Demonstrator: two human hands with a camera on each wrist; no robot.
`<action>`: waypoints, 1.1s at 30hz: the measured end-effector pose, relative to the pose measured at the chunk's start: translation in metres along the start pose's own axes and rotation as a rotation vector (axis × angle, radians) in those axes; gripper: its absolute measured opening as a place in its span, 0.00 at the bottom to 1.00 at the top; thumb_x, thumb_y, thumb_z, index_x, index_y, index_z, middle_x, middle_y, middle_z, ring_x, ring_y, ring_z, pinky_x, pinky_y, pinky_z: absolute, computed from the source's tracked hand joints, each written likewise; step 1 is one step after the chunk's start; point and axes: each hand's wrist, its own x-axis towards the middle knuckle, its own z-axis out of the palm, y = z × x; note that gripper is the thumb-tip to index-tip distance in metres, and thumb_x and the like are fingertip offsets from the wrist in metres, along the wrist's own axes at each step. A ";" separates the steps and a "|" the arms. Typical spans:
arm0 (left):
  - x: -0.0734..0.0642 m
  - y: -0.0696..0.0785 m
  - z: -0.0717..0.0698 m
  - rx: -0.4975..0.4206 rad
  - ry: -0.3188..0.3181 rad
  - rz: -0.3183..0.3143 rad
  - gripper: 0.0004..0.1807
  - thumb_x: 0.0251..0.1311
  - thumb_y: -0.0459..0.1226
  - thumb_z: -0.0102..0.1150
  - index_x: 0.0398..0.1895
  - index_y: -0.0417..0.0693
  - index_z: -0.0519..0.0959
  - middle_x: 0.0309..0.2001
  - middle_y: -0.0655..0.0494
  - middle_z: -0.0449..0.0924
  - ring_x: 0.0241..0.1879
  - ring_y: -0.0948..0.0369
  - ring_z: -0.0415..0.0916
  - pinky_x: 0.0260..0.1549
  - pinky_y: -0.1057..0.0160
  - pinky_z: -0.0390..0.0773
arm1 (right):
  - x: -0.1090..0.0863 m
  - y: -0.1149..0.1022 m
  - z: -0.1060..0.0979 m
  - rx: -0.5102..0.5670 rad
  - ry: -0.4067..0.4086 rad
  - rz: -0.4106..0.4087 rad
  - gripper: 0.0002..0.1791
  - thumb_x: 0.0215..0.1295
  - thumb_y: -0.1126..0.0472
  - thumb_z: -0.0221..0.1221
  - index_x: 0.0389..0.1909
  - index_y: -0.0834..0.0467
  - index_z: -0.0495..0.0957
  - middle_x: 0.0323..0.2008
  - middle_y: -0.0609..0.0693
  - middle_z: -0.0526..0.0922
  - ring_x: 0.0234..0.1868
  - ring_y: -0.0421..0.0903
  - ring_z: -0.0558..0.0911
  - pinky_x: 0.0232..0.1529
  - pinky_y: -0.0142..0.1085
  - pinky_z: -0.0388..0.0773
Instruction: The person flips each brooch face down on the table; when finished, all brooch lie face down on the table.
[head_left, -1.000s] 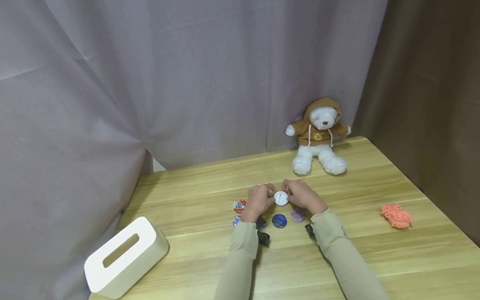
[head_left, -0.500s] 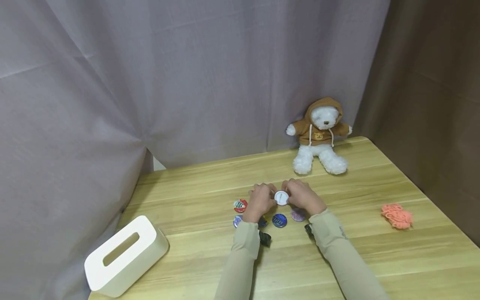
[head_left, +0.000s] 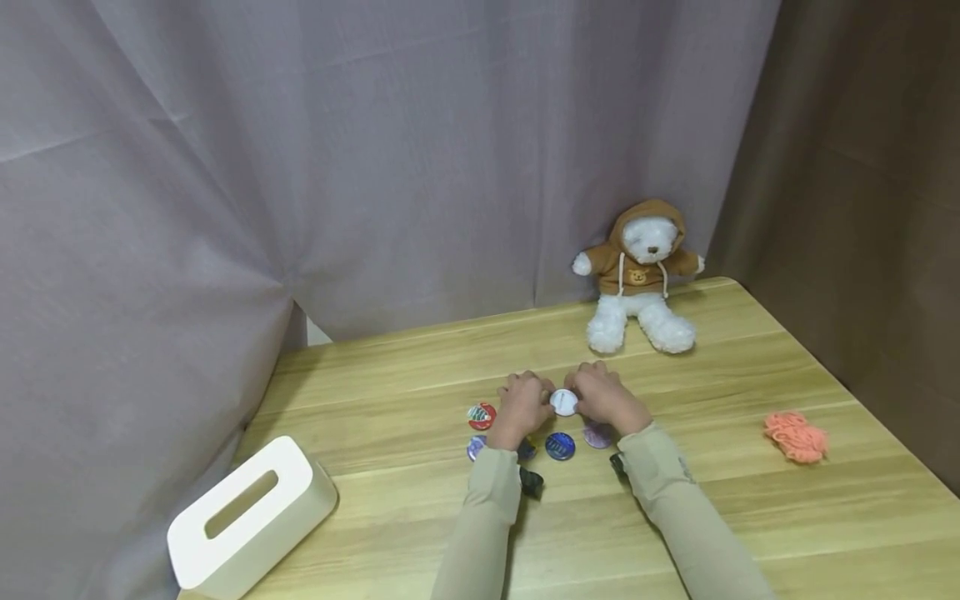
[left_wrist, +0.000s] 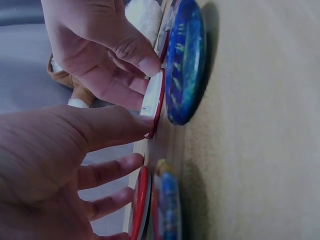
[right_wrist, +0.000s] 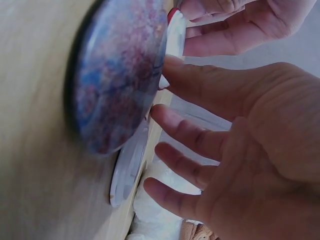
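A round pin badge (head_left: pixel 563 402) with a white back and a red rim is between the two hands, its pin side showing in the head view. The left hand (head_left: pixel 521 408) holds its left edge, with the thumb (left_wrist: pixel 120 127) on the rim and other fingers spread out. From the other side, the right hand (head_left: pixel 606 396) grips the right edge with its thumb (right_wrist: pixel 200 82). Close below lie a blue badge (head_left: pixel 560 446) and a purple badge (head_left: pixel 597 434). A red-and-green badge (head_left: pixel 482 416) and a bluish badge (head_left: pixel 476 447) lie left; a dark one (head_left: pixel 527 451) is partly hidden by the left wrist.
A white teddy bear (head_left: pixel 637 275) in a brown hoodie sits at the table's back edge. Coral yarn (head_left: pixel 797 437) lies to the right, and a white tissue box (head_left: pixel 251 517) stands front left. In the right wrist view a pale-rimmed disc (right_wrist: pixel 129 172) lies beyond the purple badge.
The white-backed badge has come slightly nearer and looks a little flatter, still between both hands. The other badges keep their places; the whole head view has shifted slightly.
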 end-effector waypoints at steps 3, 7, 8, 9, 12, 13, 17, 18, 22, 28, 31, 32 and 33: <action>-0.001 -0.001 0.001 0.024 -0.012 0.001 0.16 0.58 0.39 0.71 0.51 0.52 0.87 0.54 0.50 0.78 0.54 0.48 0.69 0.50 0.43 0.68 | -0.001 -0.001 0.001 -0.018 -0.029 0.007 0.07 0.53 0.69 0.70 0.32 0.59 0.83 0.33 0.55 0.76 0.41 0.59 0.70 0.39 0.55 0.70; -0.003 -0.003 0.001 0.038 -0.017 0.006 0.16 0.59 0.39 0.69 0.52 0.52 0.87 0.55 0.50 0.78 0.54 0.48 0.69 0.50 0.42 0.69 | -0.001 -0.004 0.001 -0.019 -0.051 0.026 0.06 0.55 0.69 0.69 0.33 0.59 0.83 0.34 0.55 0.74 0.44 0.59 0.69 0.41 0.55 0.69; -0.003 -0.003 0.001 0.035 -0.017 0.009 0.16 0.59 0.39 0.69 0.52 0.52 0.87 0.54 0.50 0.78 0.53 0.48 0.69 0.50 0.42 0.69 | -0.001 -0.004 0.001 -0.016 -0.051 0.021 0.06 0.55 0.69 0.69 0.33 0.59 0.83 0.34 0.55 0.74 0.43 0.60 0.69 0.41 0.55 0.69; -0.003 -0.004 0.000 0.030 -0.015 0.012 0.16 0.59 0.39 0.69 0.51 0.52 0.87 0.54 0.50 0.78 0.53 0.48 0.69 0.50 0.42 0.69 | -0.001 -0.004 0.000 -0.014 -0.050 0.019 0.06 0.55 0.69 0.69 0.33 0.59 0.83 0.34 0.55 0.74 0.43 0.59 0.69 0.41 0.55 0.69; -0.002 -0.006 -0.003 0.013 -0.002 0.025 0.15 0.59 0.39 0.68 0.50 0.52 0.87 0.51 0.51 0.79 0.51 0.49 0.69 0.49 0.43 0.68 | 0.000 -0.002 -0.002 -0.013 -0.034 -0.001 0.06 0.54 0.69 0.69 0.30 0.58 0.82 0.34 0.56 0.76 0.41 0.60 0.71 0.38 0.55 0.70; -0.002 -0.006 -0.004 0.004 0.000 0.029 0.14 0.60 0.40 0.67 0.49 0.52 0.87 0.51 0.52 0.80 0.51 0.49 0.70 0.49 0.43 0.68 | 0.001 -0.001 -0.002 -0.018 -0.027 -0.007 0.06 0.54 0.69 0.68 0.29 0.58 0.81 0.33 0.56 0.76 0.40 0.60 0.71 0.37 0.56 0.71; -0.003 -0.010 -0.009 -0.056 0.016 0.027 0.11 0.65 0.41 0.64 0.48 0.52 0.87 0.49 0.52 0.82 0.50 0.49 0.72 0.49 0.45 0.67 | 0.001 0.004 -0.006 0.017 0.021 -0.014 0.06 0.54 0.71 0.66 0.28 0.59 0.80 0.32 0.56 0.79 0.39 0.60 0.73 0.35 0.56 0.72; -0.003 -0.011 -0.010 -0.078 0.019 0.026 0.11 0.66 0.41 0.63 0.48 0.51 0.87 0.49 0.52 0.83 0.50 0.49 0.72 0.48 0.45 0.67 | 0.001 0.004 -0.006 0.034 0.031 -0.012 0.05 0.55 0.71 0.66 0.29 0.59 0.80 0.32 0.56 0.80 0.39 0.60 0.73 0.35 0.56 0.72; -0.004 -0.015 -0.011 -0.136 0.036 0.024 0.12 0.65 0.37 0.60 0.49 0.49 0.87 0.50 0.54 0.85 0.50 0.48 0.74 0.46 0.49 0.65 | 0.002 0.003 -0.007 0.078 0.063 -0.034 0.08 0.54 0.71 0.65 0.36 0.62 0.83 0.36 0.58 0.84 0.41 0.61 0.77 0.40 0.57 0.74; -0.005 -0.025 -0.012 -0.171 0.034 0.007 0.13 0.69 0.36 0.55 0.49 0.48 0.87 0.48 0.57 0.86 0.53 0.46 0.74 0.48 0.46 0.64 | 0.007 -0.007 -0.005 0.107 0.065 -0.053 0.14 0.55 0.71 0.65 0.45 0.66 0.84 0.42 0.62 0.85 0.45 0.63 0.79 0.47 0.61 0.73; -0.007 -0.031 -0.014 -0.163 0.059 0.004 0.12 0.68 0.35 0.56 0.48 0.48 0.87 0.46 0.57 0.87 0.51 0.47 0.75 0.48 0.45 0.65 | 0.010 -0.013 -0.003 0.113 0.041 -0.039 0.16 0.56 0.71 0.65 0.47 0.66 0.84 0.44 0.61 0.86 0.46 0.64 0.79 0.48 0.60 0.73; -0.007 -0.033 -0.015 -0.158 0.067 0.003 0.12 0.68 0.35 0.56 0.48 0.48 0.87 0.46 0.56 0.87 0.51 0.47 0.76 0.48 0.45 0.66 | 0.011 -0.015 -0.002 0.116 0.032 -0.032 0.16 0.56 0.71 0.64 0.48 0.66 0.84 0.44 0.61 0.86 0.47 0.64 0.79 0.48 0.60 0.73; -0.009 -0.035 -0.015 -0.151 0.070 0.001 0.12 0.68 0.35 0.57 0.48 0.48 0.87 0.46 0.56 0.87 0.51 0.47 0.76 0.48 0.44 0.66 | 0.012 -0.017 -0.002 0.120 0.024 -0.030 0.17 0.55 0.71 0.64 0.48 0.66 0.84 0.44 0.60 0.86 0.47 0.64 0.79 0.48 0.60 0.73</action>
